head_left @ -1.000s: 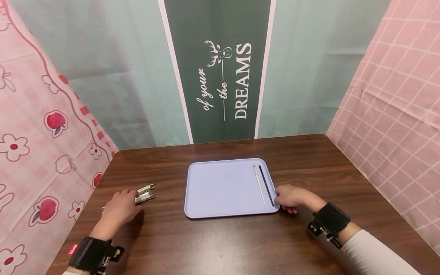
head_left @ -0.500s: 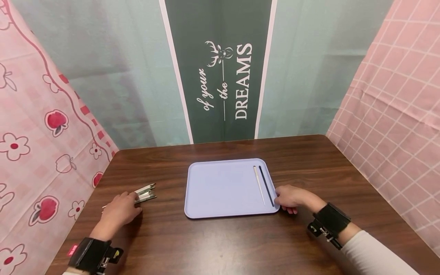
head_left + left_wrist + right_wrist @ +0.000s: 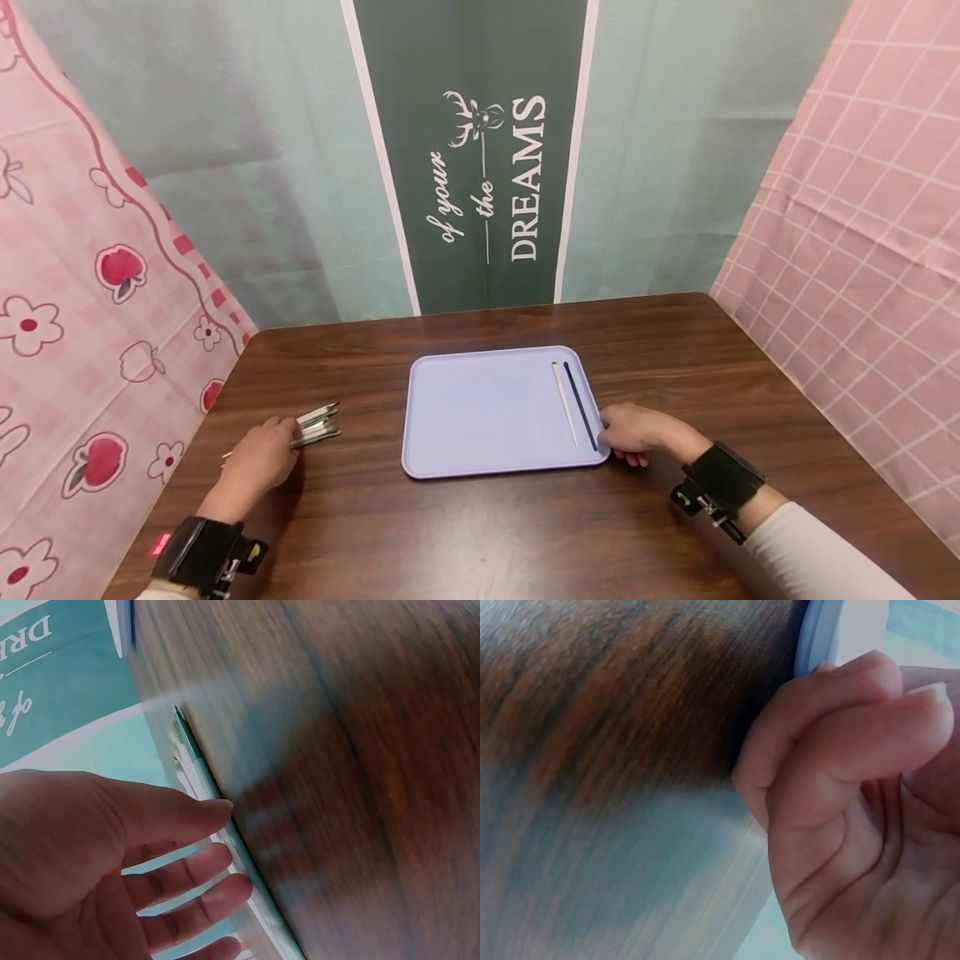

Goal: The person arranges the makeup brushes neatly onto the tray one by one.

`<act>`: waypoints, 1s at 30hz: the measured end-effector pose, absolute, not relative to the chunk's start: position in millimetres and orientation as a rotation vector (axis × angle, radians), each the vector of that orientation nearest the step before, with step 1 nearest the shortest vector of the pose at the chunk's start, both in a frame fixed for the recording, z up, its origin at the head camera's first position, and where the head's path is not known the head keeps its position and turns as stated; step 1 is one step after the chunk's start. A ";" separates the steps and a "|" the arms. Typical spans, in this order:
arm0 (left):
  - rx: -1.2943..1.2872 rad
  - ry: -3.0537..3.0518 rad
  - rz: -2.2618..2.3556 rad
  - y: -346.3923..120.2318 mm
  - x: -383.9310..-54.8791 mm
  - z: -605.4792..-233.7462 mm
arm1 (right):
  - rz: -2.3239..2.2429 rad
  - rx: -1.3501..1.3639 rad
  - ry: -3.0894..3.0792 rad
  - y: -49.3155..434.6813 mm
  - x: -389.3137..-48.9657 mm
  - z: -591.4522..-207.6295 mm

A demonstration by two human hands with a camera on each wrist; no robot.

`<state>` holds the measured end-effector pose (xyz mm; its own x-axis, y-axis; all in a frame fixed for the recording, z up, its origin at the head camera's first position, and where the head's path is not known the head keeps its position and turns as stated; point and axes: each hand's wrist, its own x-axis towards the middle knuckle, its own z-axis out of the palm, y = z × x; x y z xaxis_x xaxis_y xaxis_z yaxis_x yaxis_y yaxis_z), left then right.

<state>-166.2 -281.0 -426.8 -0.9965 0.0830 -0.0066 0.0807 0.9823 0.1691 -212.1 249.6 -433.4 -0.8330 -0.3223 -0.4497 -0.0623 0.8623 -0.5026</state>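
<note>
In the head view a pale lilac tray (image 3: pixel 480 417) lies mid-table. Along its right side lie a slim white stick (image 3: pixel 566 404) and a dark stick (image 3: pixel 581 404), side by side. My right hand (image 3: pixel 632 428) grips the tray's near right corner, fingers curled; in the right wrist view they hide most of the rim. At the left, my left hand (image 3: pixel 258 454) is over a small bundle of slim white-and-green, pencil-like sticks (image 3: pixel 318 423). Its thumb and bent fingertips touch the nearest stick (image 3: pixel 196 761) in the left wrist view, with a gap between thumb and fingers.
The brown wooden table (image 3: pixel 480 533) runs back to a green curtain (image 3: pixel 480 275) with printed lettering. Pink patterned cloth (image 3: pixel 97 358) hangs along the left edge, and pink checked cloth (image 3: pixel 847 308) along the right. Black camera straps (image 3: pixel 723 479) circle both wrists.
My left thumb has drawn in toward the bundle and its sticks have shifted slightly. The right hand, tray and two sticks on it stay as they were.
</note>
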 end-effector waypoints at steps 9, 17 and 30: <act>0.095 3.111 0.240 -282.7 -165.5 -429.1 | -0.643 -0.279 2.497 249.4 -212.5 -433.5; 0.129 3.139 0.249 -282.6 -163.8 -430.6 | -0.633 -0.276 2.503 249.4 -212.7 -432.9; 0.153 3.144 0.230 -283.3 -164.7 -430.2 | -0.626 -0.270 2.504 249.1 -212.3 -430.7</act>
